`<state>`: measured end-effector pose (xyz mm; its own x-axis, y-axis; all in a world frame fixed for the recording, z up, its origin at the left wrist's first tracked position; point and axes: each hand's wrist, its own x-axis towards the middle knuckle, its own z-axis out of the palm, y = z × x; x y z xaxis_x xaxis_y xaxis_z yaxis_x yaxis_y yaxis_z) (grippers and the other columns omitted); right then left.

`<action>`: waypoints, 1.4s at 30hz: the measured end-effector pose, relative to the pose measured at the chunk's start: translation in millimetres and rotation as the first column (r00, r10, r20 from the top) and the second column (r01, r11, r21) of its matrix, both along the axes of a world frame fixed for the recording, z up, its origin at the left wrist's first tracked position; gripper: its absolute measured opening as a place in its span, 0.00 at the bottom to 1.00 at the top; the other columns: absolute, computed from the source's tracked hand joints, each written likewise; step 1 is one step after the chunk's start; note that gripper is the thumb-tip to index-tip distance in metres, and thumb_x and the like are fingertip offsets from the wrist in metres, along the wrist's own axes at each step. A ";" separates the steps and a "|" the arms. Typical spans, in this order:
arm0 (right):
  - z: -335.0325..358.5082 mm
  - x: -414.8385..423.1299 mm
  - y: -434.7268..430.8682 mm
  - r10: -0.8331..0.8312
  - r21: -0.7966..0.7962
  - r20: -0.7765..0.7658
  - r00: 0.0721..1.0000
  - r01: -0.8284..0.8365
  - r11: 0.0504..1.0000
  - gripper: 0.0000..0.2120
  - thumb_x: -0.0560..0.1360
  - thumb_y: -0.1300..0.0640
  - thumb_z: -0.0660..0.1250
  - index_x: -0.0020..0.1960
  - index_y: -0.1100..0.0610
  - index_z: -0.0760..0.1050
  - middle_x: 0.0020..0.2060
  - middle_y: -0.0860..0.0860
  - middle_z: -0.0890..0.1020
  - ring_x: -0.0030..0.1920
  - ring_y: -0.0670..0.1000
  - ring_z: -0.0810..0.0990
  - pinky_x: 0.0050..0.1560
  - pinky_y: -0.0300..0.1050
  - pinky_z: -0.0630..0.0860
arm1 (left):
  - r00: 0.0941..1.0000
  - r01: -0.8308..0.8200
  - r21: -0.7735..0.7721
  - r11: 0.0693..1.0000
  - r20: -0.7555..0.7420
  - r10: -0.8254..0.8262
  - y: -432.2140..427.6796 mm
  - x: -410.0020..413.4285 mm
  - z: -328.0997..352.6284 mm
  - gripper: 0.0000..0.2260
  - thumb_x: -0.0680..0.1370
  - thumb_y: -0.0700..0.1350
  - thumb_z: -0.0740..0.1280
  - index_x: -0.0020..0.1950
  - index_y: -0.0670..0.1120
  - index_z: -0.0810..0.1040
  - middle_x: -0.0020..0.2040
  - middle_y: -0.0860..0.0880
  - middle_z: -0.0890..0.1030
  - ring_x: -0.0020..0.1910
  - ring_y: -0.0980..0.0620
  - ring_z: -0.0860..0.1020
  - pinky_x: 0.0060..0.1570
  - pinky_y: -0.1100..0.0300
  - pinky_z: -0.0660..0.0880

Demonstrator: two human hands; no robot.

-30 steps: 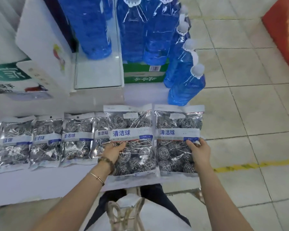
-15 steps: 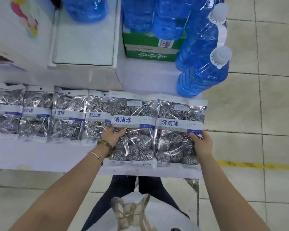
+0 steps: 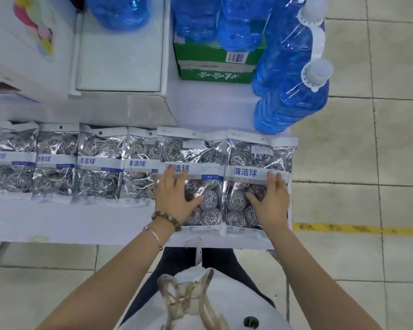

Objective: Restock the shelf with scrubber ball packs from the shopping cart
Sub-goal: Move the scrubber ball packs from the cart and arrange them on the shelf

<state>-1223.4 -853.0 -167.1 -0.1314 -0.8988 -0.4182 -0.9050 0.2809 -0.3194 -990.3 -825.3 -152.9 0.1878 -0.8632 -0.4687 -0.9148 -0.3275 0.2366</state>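
Note:
Several clear scrubber ball packs with steel-wool balls and white-blue labels lie in a row on the white shelf [image 3: 81, 225]. My left hand [image 3: 174, 198] rests flat, fingers spread, on one scrubber ball pack [image 3: 200, 163]. My right hand [image 3: 270, 201] lies flat on the rightmost scrubber ball pack [image 3: 248, 158], which sits at the shelf's right end. Both packs lie on the shelf surface, overlapping their neighbours [image 3: 141, 167]. The shopping cart is not in view.
Large blue liquid bottles [image 3: 293, 96] stand at the back right of the shelf, more on a green carton [image 3: 215, 70]. A white box [image 3: 119, 55] and a printed white carton [image 3: 26, 44] sit behind the packs. Tiled floor with a yellow line [image 3: 358, 228] lies to the right.
Both hands went from gripping the lower edges of the two packs to lying flat on top of them. The packs now rest on the shelf.

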 end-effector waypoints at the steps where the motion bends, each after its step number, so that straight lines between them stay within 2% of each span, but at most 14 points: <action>1: -1.3 5.1 -0.3 0.031 0.070 -0.009 0.999 -0.030 0.997 0.43 0.71 0.40 0.67 0.76 0.54 0.50 0.76 0.59 0.51 0.75 0.60 0.50 0.72 0.62 0.52 | 0.996 0.090 0.074 0.993 0.008 -0.091 -2.2 -6.3 -1.7 0.42 0.69 0.70 0.60 0.75 0.54 0.47 0.76 0.47 0.42 0.75 0.45 0.43 0.70 0.45 0.45; 3: -4.7 15.0 -2.4 0.115 0.194 -0.025 0.993 -0.108 0.975 0.47 0.70 0.35 0.65 0.77 0.49 0.42 0.76 0.56 0.41 0.75 0.59 0.40 0.70 0.66 0.46 | 0.975 0.219 0.193 0.956 0.003 -0.224 -5.5 -16.2 -8.8 0.45 0.66 0.74 0.58 0.74 0.58 0.41 0.75 0.48 0.35 0.73 0.43 0.36 0.68 0.38 0.42; 6: -9.7 24.1 -3.9 0.230 0.315 -0.054 0.972 -0.202 0.927 0.52 0.68 0.35 0.68 0.76 0.46 0.36 0.74 0.56 0.32 0.73 0.61 0.32 0.68 0.70 0.41 | 0.943 0.307 0.281 0.909 0.037 -0.330 -6.6 -21.1 -23.1 0.49 0.64 0.76 0.58 0.73 0.59 0.34 0.73 0.46 0.30 0.72 0.40 0.32 0.66 0.32 0.40; 12: -15.6 23.8 -6.5 0.355 0.416 -0.071 0.932 -0.295 0.860 0.55 0.68 0.36 0.69 0.74 0.48 0.30 0.70 0.58 0.25 0.70 0.63 0.27 0.68 0.73 0.42 | 0.932 0.328 0.294 0.898 0.054 -0.358 -7.8 -23.0 -27.7 0.50 0.65 0.74 0.58 0.72 0.56 0.30 0.71 0.44 0.27 0.71 0.37 0.33 0.65 0.29 0.42; 15: -15.5 23.5 -11.8 0.369 0.459 -0.035 0.929 -0.313 0.832 0.57 0.67 0.38 0.70 0.73 0.48 0.27 0.65 0.57 0.21 0.66 0.62 0.22 0.67 0.73 0.38 | 0.933 0.332 0.299 0.895 0.040 -0.359 -7.7 -22.9 -31.3 0.49 0.66 0.74 0.57 0.70 0.56 0.28 0.67 0.44 0.23 0.70 0.36 0.31 0.64 0.29 0.42; 18: -13.9 23.7 -15.7 0.379 0.508 -0.004 0.926 -0.324 0.798 0.60 0.66 0.39 0.72 0.70 0.48 0.23 0.63 0.57 0.19 0.63 0.61 0.19 0.65 0.72 0.35 | 0.930 0.338 0.319 0.885 0.030 -0.366 -8.9 -22.6 -31.8 0.49 0.66 0.74 0.56 0.67 0.55 0.24 0.66 0.43 0.22 0.70 0.36 0.31 0.64 0.29 0.42; 25: -21.8 27.0 -18.2 0.399 0.550 -0.035 0.916 -0.315 0.773 0.61 0.66 0.38 0.71 0.65 0.49 0.18 0.62 0.60 0.18 0.64 0.65 0.20 0.64 0.72 0.34 | 0.916 0.341 0.413 0.844 0.053 -0.397 -14.6 -25.7 -35.4 0.49 0.66 0.75 0.55 0.65 0.55 0.22 0.64 0.43 0.20 0.69 0.36 0.29 0.63 0.28 0.40; 30: -23.0 26.1 -16.2 0.405 0.519 -0.042 0.913 -0.326 0.790 0.60 0.67 0.38 0.71 0.68 0.50 0.21 0.62 0.60 0.18 0.64 0.63 0.19 0.64 0.72 0.34 | 0.916 0.337 0.408 0.849 0.069 -0.396 -14.1 -27.1 -30.7 0.50 0.66 0.75 0.56 0.69 0.54 0.25 0.67 0.44 0.22 0.69 0.37 0.29 0.64 0.29 0.40; 33: -16.5 25.5 -13.8 0.413 0.482 -0.053 0.909 -0.339 0.808 0.59 0.68 0.37 0.70 0.70 0.49 0.23 0.66 0.60 0.21 0.67 0.64 0.23 0.65 0.72 0.36 | 0.923 0.328 0.363 0.872 0.071 -0.377 -12.7 -27.8 -20.7 0.48 0.68 0.72 0.58 0.72 0.55 0.29 0.71 0.44 0.27 0.71 0.38 0.32 0.67 0.34 0.41; 35: -9.8 20.1 -10.7 0.401 0.410 -0.041 0.915 -0.350 0.842 0.54 0.69 0.37 0.68 0.74 0.48 0.29 0.70 0.59 0.26 0.71 0.64 0.28 0.67 0.70 0.39 | 0.947 0.293 0.300 0.908 0.036 -0.318 -11.0 -27.5 -11.8 0.43 0.71 0.68 0.59 0.74 0.55 0.36 0.74 0.44 0.33 0.73 0.41 0.36 0.70 0.38 0.45; 37: -3.9 12.7 -6.5 0.384 0.308 -0.004 0.923 -0.364 0.879 0.48 0.71 0.38 0.66 0.77 0.49 0.39 0.75 0.58 0.37 0.75 0.62 0.38 0.71 0.66 0.45 | 0.973 0.228 0.210 0.951 -0.022 -0.228 -5.5 -25.5 -2.3 0.38 0.74 0.62 0.61 0.76 0.53 0.44 0.76 0.45 0.42 0.75 0.43 0.45 0.71 0.42 0.51; 39: 2.2 7.1 0.6 0.388 0.214 0.025 0.921 -0.384 0.898 0.42 0.72 0.39 0.66 0.76 0.52 0.49 0.75 0.57 0.53 0.74 0.61 0.55 0.71 0.62 0.58 | 0.986 0.144 0.122 0.982 -0.102 -0.132 4.4 -24.7 9.1 0.33 0.75 0.57 0.63 0.75 0.51 0.52 0.76 0.46 0.51 0.73 0.45 0.55 0.70 0.46 0.59; 40: 6.0 6.2 4.8 0.392 0.169 0.045 0.919 -0.394 0.903 0.38 0.73 0.42 0.67 0.75 0.53 0.53 0.73 0.58 0.60 0.71 0.60 0.62 0.69 0.59 0.64 | 0.986 0.091 0.080 0.993 -0.149 -0.078 9.9 -24.7 15.0 0.30 0.75 0.54 0.63 0.74 0.51 0.56 0.74 0.46 0.56 0.70 0.46 0.61 0.68 0.48 0.64; 42: 16.6 9.5 12.2 0.408 0.090 0.100 0.908 -0.416 0.905 0.32 0.74 0.48 0.67 0.73 0.55 0.59 0.68 0.59 0.69 0.66 0.59 0.69 0.66 0.56 0.68 | 0.977 -0.037 -0.013 0.999 -0.209 0.033 21.3 -23.4 30.2 0.24 0.76 0.50 0.63 0.71 0.51 0.63 0.70 0.48 0.67 0.59 0.49 0.73 0.58 0.51 0.74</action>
